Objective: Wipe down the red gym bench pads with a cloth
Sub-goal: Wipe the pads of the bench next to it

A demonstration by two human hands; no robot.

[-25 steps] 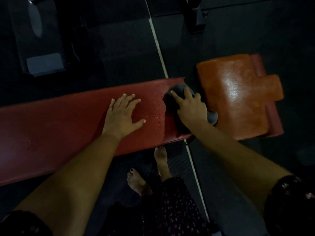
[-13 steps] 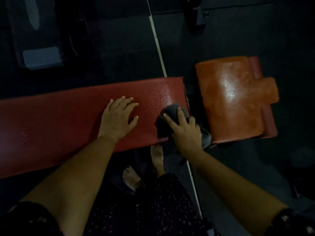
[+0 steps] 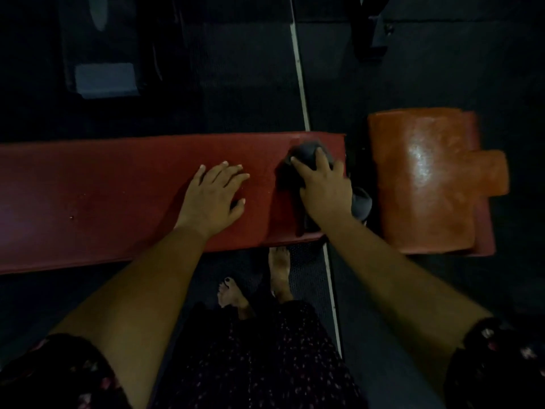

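Observation:
A long dark-red bench pad point(image 3: 118, 196) runs across the view from the left edge to the middle. Beside its right end, across a narrow gap, sits a smaller, shinier orange-red seat pad point(image 3: 424, 184). My left hand point(image 3: 212, 196) rests flat on the long pad with its fingers spread. My right hand point(image 3: 323, 184) presses a dark grey cloth point(image 3: 306, 152) onto the far right end of the long pad, fingers laid over it. Part of the cloth hangs off the pad's right edge below my hand.
The floor is dark matting with a pale seam line point(image 3: 299, 69) running under the bench. My bare feet point(image 3: 277, 270) stand right at the pad's near edge. A dark machine part with a grey-blue plate point(image 3: 104, 79) lies at the back left, a black post point(image 3: 368, 31) at the back right.
My right hand has swept the cloth from the pad's near edge back up toward its far right corner. The droplets seen there earlier are gone. My left hand has stayed put.

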